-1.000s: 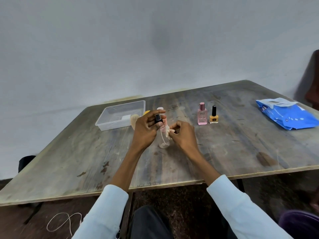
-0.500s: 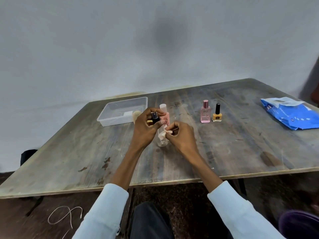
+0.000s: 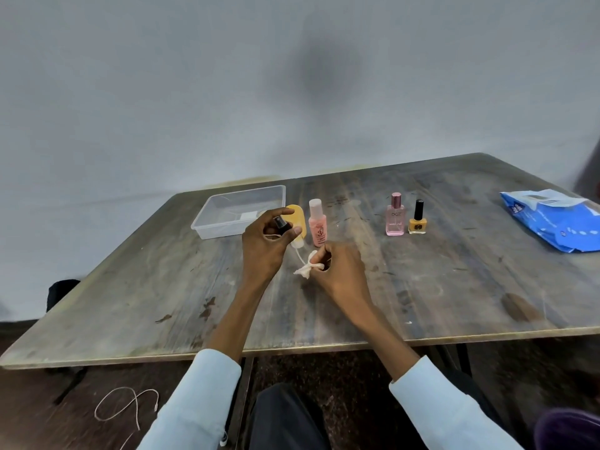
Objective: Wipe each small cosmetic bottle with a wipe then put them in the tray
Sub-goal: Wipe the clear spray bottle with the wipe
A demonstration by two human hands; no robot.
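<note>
Left hand (image 3: 264,246): grips a small spray bottle (image 3: 287,232) by its black cap end, lifted off the surface (image 3: 422,280), probably to leave its body bare for wiping.
Bottle axis: tilted, cap up-left, clear base down-right toward the wipe.
Right hand (image 3: 341,271): pinches a crumpled wipe (image 3: 305,267) just below the bottle's base; contact is unclear.
Waiting: yellow bottle (image 3: 297,217) and pink bottle (image 3: 317,227) just behind; perfume bottle (image 3: 395,214) and nail polish (image 3: 417,217) upright, to the right.
Tray (image 3: 238,211): far left, no bottles inside yet.
Wipes pack (image 3: 552,219): far right.

dim, even light; bowed edges
</note>
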